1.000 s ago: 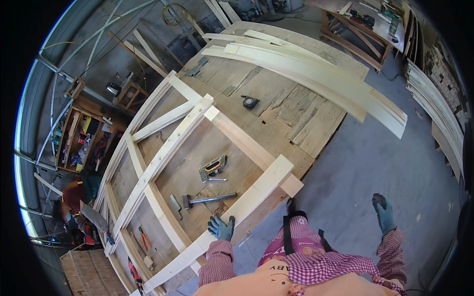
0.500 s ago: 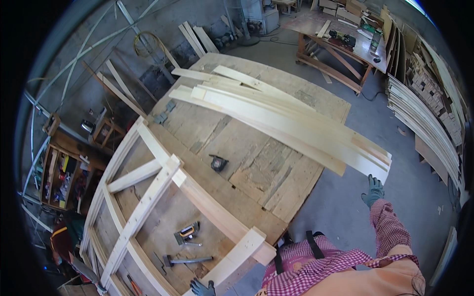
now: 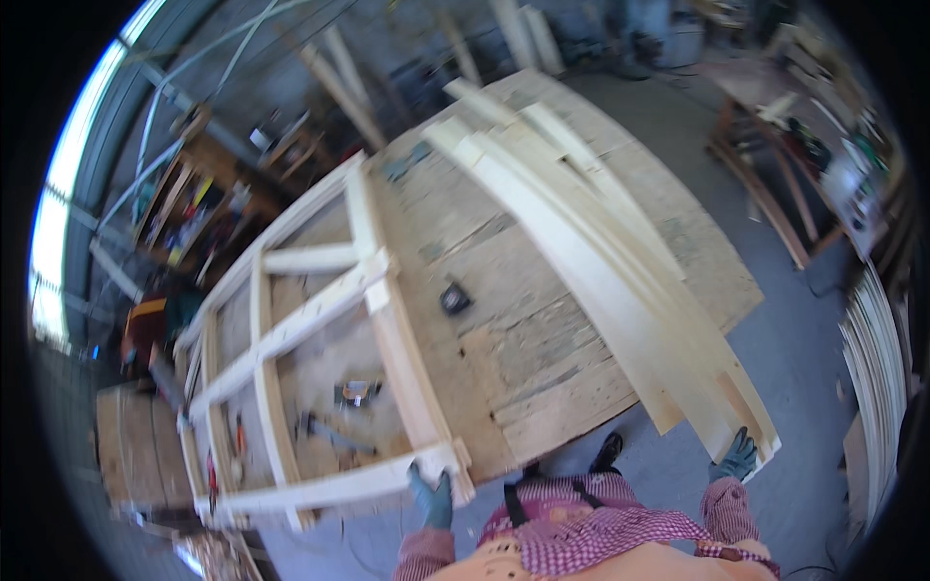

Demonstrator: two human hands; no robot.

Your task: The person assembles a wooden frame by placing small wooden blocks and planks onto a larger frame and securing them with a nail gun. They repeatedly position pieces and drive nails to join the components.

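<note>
stack of pale boards [image 3: 610, 290]: near end under right hand [image 3: 736, 457], long axis running forward and leftward from its fingers; right hand nearer, fingers laid over end, pinch cannot be told; left hand [image 3: 432, 496]: thumb and fingers spread, at near corner of wooden frame [image 3: 407, 368]

Before me spreads a broad, worn, brown wooden worktable [image 3: 552, 373], its top scuffed and patchy. On its left side, as I look down, lies a pale timber lattice frame [image 3: 315, 318]; inside one near opening I see a grey, long-handled metal hammer [image 3: 334, 433] and a small, blurred, dark-and-orange hand tool [image 3: 356, 392]. Right of the frame sits a black, rounded tape measure [image 3: 454, 298]. Farther right, long, pale, overlapping wooden planks [image 3: 601, 281] jut past my edge.
</note>
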